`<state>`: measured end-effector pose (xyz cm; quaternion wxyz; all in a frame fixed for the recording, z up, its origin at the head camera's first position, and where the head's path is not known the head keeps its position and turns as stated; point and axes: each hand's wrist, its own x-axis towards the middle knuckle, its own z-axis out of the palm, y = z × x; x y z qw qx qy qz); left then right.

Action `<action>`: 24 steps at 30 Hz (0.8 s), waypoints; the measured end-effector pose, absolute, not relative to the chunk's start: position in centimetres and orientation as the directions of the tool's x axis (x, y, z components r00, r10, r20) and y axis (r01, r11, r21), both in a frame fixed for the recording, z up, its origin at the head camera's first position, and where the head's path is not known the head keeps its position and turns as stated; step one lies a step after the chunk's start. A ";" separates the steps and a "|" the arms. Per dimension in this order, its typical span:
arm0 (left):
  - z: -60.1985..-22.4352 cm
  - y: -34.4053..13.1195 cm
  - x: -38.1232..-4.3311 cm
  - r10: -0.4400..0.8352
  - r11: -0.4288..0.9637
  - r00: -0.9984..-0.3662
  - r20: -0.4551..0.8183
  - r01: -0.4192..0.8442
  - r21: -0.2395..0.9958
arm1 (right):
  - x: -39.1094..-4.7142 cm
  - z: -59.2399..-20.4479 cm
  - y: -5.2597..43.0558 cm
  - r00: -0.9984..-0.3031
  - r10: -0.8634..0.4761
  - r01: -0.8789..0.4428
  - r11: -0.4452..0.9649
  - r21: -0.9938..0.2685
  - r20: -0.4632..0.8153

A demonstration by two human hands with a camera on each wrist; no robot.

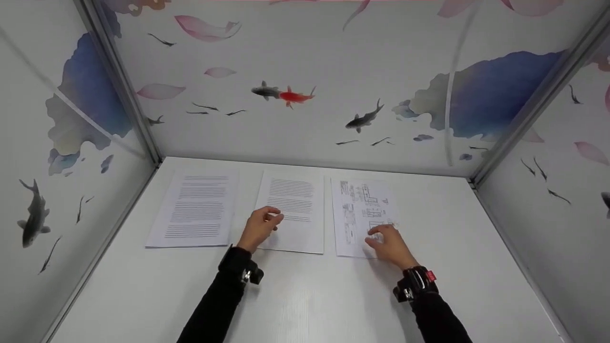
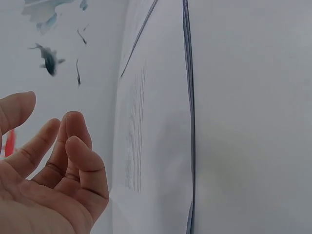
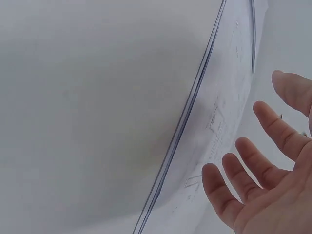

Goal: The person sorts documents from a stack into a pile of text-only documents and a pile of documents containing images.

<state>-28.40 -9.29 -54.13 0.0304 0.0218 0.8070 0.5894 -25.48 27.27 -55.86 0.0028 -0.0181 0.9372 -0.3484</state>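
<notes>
Three stacks of printed paper lie side by side on the white table. My left hand (image 1: 259,227) hovers over the left edge of the middle text stack (image 1: 295,233), fingers loosely bent around nothing. In the left wrist view, the palm and curled fingers (image 2: 87,168) appear beside that stack's layered edge. Above the lower right part of the drawing stack (image 1: 350,238) is my right hand (image 1: 391,245), its fingers spread and slightly bent, holding nothing. The right wrist view has its separated fingers (image 3: 258,165) next to the drawing sheets. Farther left sits another text stack (image 1: 198,209).
A white table (image 1: 295,305) carries the stacks. Upright panels with painted fish and petals enclose it at the back (image 1: 305,133), left (image 1: 100,190) and right. Metal posts (image 1: 128,90) stand at the back corners.
</notes>
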 end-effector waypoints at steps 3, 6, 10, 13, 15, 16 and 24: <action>-54.3 -11.0 -28.4 0.028 0.334 -0.999 -0.019 -0.008 0.942 | -25.7 -55.7 26.1 -0.997 -0.072 -0.061 0.733 -0.678 0.011; -54.5 -12.7 -28.3 -0.021 0.376 -0.999 -0.030 -0.036 0.926 | -25.9 -55.4 25.1 -0.995 -0.098 -0.081 0.709 -0.701 0.015; -55.0 -14.7 -28.4 -0.083 0.436 -0.996 -0.041 -0.073 0.897 | -26.1 -55.0 24.0 -0.991 -0.134 -0.107 0.684 -0.722 0.019; -55.3 -16.1 -28.5 -0.119 0.488 -0.993 -0.015 -0.072 0.870 | -26.1 -54.9 23.3 -0.987 -0.162 -0.127 0.673 -0.729 0.023; -55.5 -17.0 -28.5 -0.145 0.520 -0.989 0.012 -0.066 0.852 | -26.1 -54.9 22.8 -0.983 -0.180 -0.141 0.664 -0.734 0.026; -55.6 -17.4 -28.4 -0.158 0.535 -0.987 0.023 -0.066 0.842 | -26.1 -54.9 22.6 -0.981 -0.192 -0.150 0.661 -0.735 0.027; -56.0 -20.4 -27.6 -0.193 0.720 -0.976 0.101 -0.071 0.690 | -25.9 -54.6 20.0 -0.954 -0.301 -0.221 0.679 -0.700 0.010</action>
